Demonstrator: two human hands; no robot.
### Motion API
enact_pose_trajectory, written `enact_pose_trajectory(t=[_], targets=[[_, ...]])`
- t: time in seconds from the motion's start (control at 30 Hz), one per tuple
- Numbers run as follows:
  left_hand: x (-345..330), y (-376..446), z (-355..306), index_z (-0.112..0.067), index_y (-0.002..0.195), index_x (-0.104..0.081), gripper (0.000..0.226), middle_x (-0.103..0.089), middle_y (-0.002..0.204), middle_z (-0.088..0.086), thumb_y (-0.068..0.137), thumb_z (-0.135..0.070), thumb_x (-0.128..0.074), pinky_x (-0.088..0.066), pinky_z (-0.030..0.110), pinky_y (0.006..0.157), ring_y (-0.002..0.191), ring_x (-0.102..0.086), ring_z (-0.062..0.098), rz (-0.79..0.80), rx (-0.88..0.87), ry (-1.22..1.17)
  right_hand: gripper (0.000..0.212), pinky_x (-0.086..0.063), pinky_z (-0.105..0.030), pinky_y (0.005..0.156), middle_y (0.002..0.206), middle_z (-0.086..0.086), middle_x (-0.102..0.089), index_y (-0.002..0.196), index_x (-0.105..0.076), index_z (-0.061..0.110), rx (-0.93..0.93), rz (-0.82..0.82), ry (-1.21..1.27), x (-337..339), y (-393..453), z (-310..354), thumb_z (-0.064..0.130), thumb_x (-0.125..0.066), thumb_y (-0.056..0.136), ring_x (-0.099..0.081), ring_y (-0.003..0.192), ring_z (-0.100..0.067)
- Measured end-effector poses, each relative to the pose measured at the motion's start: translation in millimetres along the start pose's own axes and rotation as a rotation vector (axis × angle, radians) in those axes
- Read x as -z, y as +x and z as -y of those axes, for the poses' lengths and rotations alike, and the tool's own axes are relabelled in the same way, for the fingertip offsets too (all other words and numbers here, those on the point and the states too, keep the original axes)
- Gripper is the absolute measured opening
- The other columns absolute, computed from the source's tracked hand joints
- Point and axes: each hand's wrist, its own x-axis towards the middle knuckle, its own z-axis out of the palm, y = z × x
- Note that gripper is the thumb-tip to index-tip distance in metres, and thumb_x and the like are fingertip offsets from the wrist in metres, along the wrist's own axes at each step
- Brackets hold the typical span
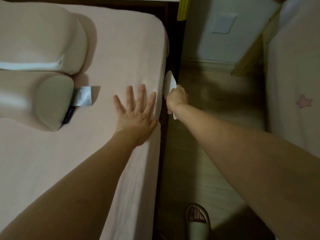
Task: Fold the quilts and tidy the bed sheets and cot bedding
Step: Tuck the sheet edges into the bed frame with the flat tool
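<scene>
A pale pink fitted sheet (121, 54) covers the mattress on the left. My left hand (136, 110) lies flat on it near the right edge, fingers spread and straight. My right hand (176, 97) is just off the bed's side, curled round a white piece of material (169, 82) that sticks up beside the mattress edge; what it is I cannot tell. Two contoured pink pillows (39, 38) (48, 101) lie at the left of the bed, the nearer one with a white tag (83, 96).
The dark bed frame (162, 153) runs along the mattress side. A wooden floor strip (207, 118) separates the bed from a cot with pink star bedding (297, 101) on the right. My slippered foot (197, 220) stands at the bottom. A yellow strip (183, 7) hangs at the top.
</scene>
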Motion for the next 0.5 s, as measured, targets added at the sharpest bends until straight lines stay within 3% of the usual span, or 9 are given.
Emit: enact_pose_trajectory(t=[0.17, 0.23, 0.3, 0.33, 0.43, 0.5], targets=[[-11, 1, 2, -0.03, 0.141, 0.037, 0.067, 0.042, 0.148, 0.008, 0.092, -0.058, 0.0, 0.019, 0.063, 0.108, 0.133, 0.04, 0.037, -0.056, -0.015, -0.021, 0.028, -0.052, -0.045, 0.091, 0.128, -0.014, -0.055, 0.126, -0.048, 0.007, 0.027, 0.116, -0.092, -24, 30, 8, 0.016, -0.038, 0.102, -0.057, 0.111, -0.032], [-13, 4, 2, -0.031, 0.141, 0.037, 0.065, 0.043, 0.148, 0.007, 0.092, -0.057, 0.004, 0.021, 0.063, 0.108, 0.133, 0.041, 0.036, -0.07, -0.009, -0.039, 0.025, -0.055, -0.04, 0.075, 0.123, -0.012, -0.056, 0.123, -0.048, 0.009, 0.014, 0.144, -0.054, -24, 33, 9, 0.018, -0.037, 0.102, -0.058, 0.101, -0.028], [-11, 2, 1, -0.032, 0.141, 0.037, 0.061, 0.044, 0.148, 0.004, 0.094, -0.053, 0.003, 0.021, 0.062, 0.108, 0.132, 0.042, 0.035, -0.054, -0.029, -0.075, 0.022, -0.047, -0.033, 0.051, 0.112, -0.01, -0.058, 0.117, -0.047, 0.012, -0.023, 0.218, -0.097, -23, 24, 0, 0.023, -0.037, 0.101, -0.057, 0.085, -0.025], [-12, 2, 1, -0.033, 0.141, 0.036, 0.06, 0.043, 0.148, 0.003, 0.096, -0.052, 0.002, 0.021, 0.062, 0.108, 0.133, 0.043, 0.034, -0.053, -0.033, -0.096, 0.021, -0.045, -0.031, 0.048, 0.106, -0.011, -0.058, 0.114, -0.047, 0.012, -0.027, 0.251, -0.179, -25, 16, -11, 0.025, -0.036, 0.101, -0.059, 0.08, -0.026], [-17, 3, 4, -0.036, 0.142, 0.035, 0.057, 0.042, 0.15, 0.001, 0.097, -0.051, 0.003, 0.022, 0.06, 0.109, 0.134, 0.042, 0.033, -0.078, -0.037, -0.144, 0.025, -0.051, -0.038, 0.056, 0.106, -0.017, -0.06, 0.109, -0.05, 0.005, -0.017, 0.327, -0.225, -35, -4, -34, 0.021, -0.032, 0.101, -0.061, 0.078, -0.03], [-18, 8, 6, -0.037, 0.142, 0.033, 0.056, 0.039, 0.151, 0.001, 0.096, -0.051, 0.006, 0.023, 0.059, 0.108, 0.134, 0.041, 0.033, -0.096, -0.046, -0.139, 0.027, -0.053, -0.042, 0.059, 0.104, -0.021, -0.059, 0.106, -0.051, 0.001, -0.033, 0.292, -0.167, -37, -1, -28, 0.016, -0.03, 0.101, -0.058, 0.069, -0.029]])
